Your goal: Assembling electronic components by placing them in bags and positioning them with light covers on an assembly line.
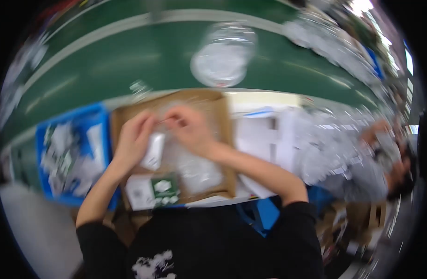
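Over a shallow cardboard box (228, 162), my left hand (135, 139) and my right hand (190, 130) are close together, both with fingers pinched. A thin reddish strand (163, 121) shows between the fingertips; blur hides what it is and which hand grips it. Just below my left hand is a small white piece (153, 151), and I cannot tell whether it hangs from the fingers or lies in the box. Clear plastic packaging (197, 172) lies in the box under my right hand. At the box's near left corner is a green and white printed card (153, 191).
Left of the box stands a blue bin (105, 139) holding crumpled white and green pieces. White papers (255, 139) and a heap of clear plastic (325, 144) lie to the right, by another person (367, 176). Clear round containers (223, 58) sit on the green surface (143, 51) beyond.
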